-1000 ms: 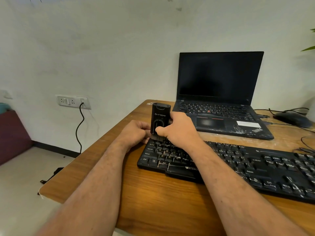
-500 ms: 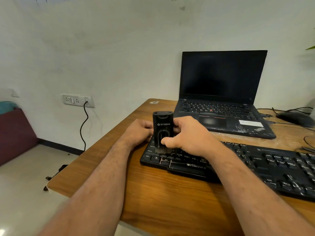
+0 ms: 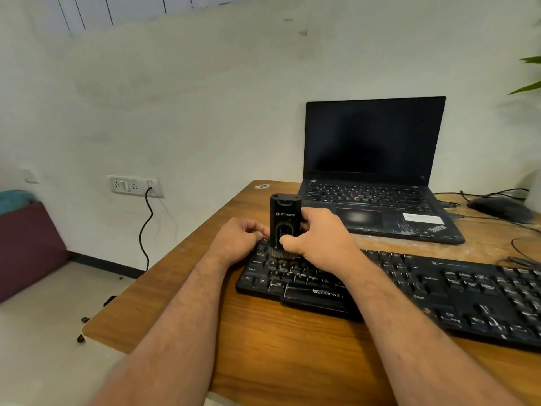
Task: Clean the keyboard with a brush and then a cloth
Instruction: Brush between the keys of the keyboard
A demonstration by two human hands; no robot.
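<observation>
A black keyboard [image 3: 409,291] lies across the wooden desk [image 3: 263,341]. My right hand [image 3: 319,235] grips a black upright brush tool [image 3: 284,221], its bristles down on the keys at the keyboard's upper left. My left hand [image 3: 237,240] rests with curled fingers on the keyboard's far left corner, holding its edge just beside the brush. No cloth is in view.
An open black laptop [image 3: 374,177] stands behind the keyboard. A black mouse [image 3: 500,210] and cables lie at the right. The desk's left edge drops to the floor, where a wall socket [image 3: 134,186] with a cable sits beside it.
The brush swept toward the near rows of keys, then back up to the upper left rows. My left hand stayed at the keyboard's left corner.
</observation>
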